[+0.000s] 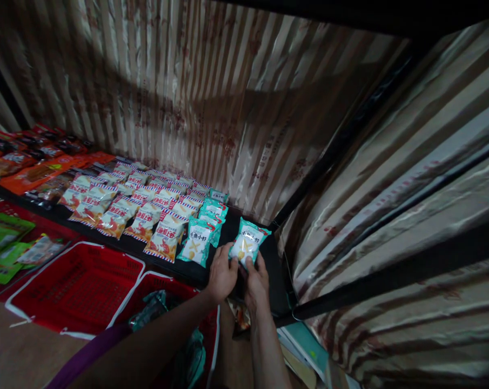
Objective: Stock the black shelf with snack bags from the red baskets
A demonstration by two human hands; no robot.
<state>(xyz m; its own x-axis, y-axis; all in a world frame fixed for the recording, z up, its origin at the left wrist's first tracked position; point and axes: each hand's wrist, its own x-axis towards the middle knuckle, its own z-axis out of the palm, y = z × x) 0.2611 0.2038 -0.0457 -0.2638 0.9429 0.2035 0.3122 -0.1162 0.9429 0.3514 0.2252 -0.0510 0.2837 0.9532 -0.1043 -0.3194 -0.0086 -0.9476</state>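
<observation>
A teal snack packet (248, 242) is held over the dark shelf (268, 259), near its right end. My left hand (222, 275) grips the packet's lower left edge and my right hand (255, 281) grips its lower right edge, fingers closed on it. Just left of it a row of the same teal packets (199, 246) lies on the shelf, running back toward the curtain. Beyond them lie rows of white and red snack packets (142, 213).
Striped curtains (212, 102) hang behind and to the right of the shelf. Orange and red packets (33, 167) fill the shelf's far left. Two red baskets (78, 292) stand below the front edge; the nearer basket (183, 294) holds packets. Green packets (5, 243) lie at left.
</observation>
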